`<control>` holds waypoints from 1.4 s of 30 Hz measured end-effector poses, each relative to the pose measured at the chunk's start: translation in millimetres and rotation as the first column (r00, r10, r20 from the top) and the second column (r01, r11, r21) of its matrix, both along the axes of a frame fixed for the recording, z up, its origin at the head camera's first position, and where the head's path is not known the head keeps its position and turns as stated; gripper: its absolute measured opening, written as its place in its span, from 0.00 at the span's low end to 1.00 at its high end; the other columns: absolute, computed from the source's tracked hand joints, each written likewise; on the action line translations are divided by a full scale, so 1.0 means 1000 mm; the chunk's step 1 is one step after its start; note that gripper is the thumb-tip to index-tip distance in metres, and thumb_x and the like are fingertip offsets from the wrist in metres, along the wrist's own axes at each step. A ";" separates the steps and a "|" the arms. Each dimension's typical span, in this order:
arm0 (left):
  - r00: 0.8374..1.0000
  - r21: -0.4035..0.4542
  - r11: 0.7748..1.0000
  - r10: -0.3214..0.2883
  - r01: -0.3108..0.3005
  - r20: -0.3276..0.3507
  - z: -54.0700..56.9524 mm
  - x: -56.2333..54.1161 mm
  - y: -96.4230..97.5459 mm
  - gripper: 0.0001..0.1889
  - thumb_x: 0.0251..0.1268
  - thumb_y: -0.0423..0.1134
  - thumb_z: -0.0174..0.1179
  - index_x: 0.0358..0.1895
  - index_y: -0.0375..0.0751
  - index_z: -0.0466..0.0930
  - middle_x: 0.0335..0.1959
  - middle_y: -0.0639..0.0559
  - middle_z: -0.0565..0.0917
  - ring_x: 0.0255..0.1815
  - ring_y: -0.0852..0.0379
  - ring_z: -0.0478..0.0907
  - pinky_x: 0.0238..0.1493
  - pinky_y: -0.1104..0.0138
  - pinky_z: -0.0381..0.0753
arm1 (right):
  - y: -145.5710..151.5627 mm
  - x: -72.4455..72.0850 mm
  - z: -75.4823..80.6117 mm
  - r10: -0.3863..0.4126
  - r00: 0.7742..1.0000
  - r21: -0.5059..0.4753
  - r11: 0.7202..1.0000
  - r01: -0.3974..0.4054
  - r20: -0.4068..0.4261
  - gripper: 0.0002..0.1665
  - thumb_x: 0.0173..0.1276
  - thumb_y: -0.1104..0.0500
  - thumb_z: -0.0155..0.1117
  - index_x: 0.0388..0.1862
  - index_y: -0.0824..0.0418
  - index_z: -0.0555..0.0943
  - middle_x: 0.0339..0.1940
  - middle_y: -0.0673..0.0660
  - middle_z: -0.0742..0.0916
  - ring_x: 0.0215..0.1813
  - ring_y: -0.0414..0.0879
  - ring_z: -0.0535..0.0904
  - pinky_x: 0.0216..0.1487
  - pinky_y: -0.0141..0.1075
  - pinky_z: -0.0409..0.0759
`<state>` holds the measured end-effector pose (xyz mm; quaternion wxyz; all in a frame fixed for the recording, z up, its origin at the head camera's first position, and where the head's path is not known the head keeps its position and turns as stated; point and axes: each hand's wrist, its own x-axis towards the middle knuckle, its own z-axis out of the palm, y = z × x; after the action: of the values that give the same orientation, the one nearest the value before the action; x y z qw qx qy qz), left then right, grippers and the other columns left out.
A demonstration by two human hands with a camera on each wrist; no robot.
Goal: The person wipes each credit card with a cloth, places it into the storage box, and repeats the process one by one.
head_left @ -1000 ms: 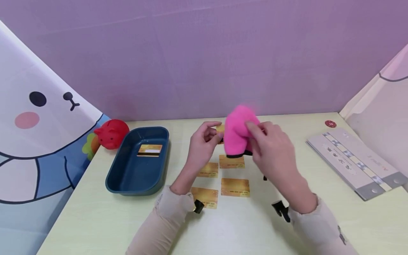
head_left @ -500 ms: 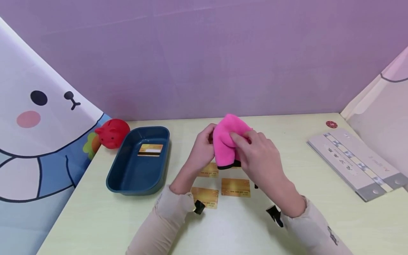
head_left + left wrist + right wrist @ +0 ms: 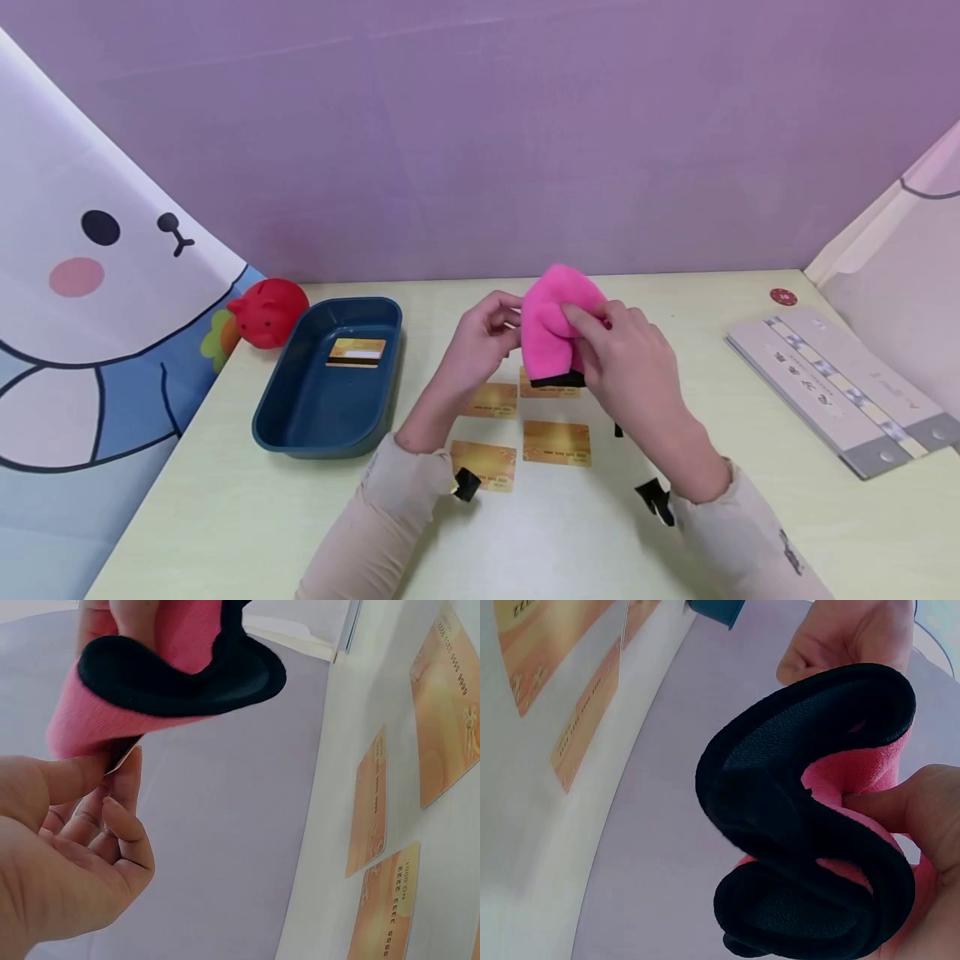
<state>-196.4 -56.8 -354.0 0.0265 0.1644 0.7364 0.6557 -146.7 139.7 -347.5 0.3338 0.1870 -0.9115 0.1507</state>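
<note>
My right hand (image 3: pixel 630 358) grips a pink plush cloth (image 3: pixel 551 329) with black edging, raised above the table and bunched around the thumb. Its dark lining (image 3: pixel 769 757) shows in the right wrist view. My left hand (image 3: pixel 480 337) pinches a card (image 3: pixel 122 755) between thumb and fingers. Only a dark, light-edged strip of that card shows, with the cloth covering the rest. Gold bank cards lie below the hands in two columns, among them a lower right card (image 3: pixel 557 443), a lower left card (image 3: pixel 486 465) and a card (image 3: pixel 491 401) behind it.
To the left stands a dark blue tray (image 3: pixel 266 437) with one gold card (image 3: pixel 356 353) inside, stripe side up. A red piggy bank (image 3: pixel 267 314) sits behind it. At the right lie a grey folder (image 3: pixel 840 387) and a red poker chip (image 3: pixel 783 297). A purple backdrop (image 3: pixel 480 167) rises behind the table.
My right hand brought the cloth left over the card in my left hand, then slid it part of the way back right. The left hand stayed nearly in place.
</note>
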 end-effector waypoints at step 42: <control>0.891 -0.691 0.723 0.329 -0.023 0.314 0.059 -0.069 -0.222 0.24 0.74 0.37 0.56 0.69 0.35 0.69 0.52 0.37 0.79 0.35 0.54 0.77 0.38 0.68 0.81 | 0.053 -0.004 0.032 -0.144 0.989 -0.219 0.966 0.135 -0.027 0.20 0.69 0.63 0.62 0.59 0.59 0.83 0.42 0.69 0.82 0.44 0.65 0.76 0.31 0.62 0.73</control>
<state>-265.2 -279.2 -295.5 0.1757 -0.0720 0.9114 0.3652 -150.6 192.7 -315.1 0.3811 0.0882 -0.8933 0.2213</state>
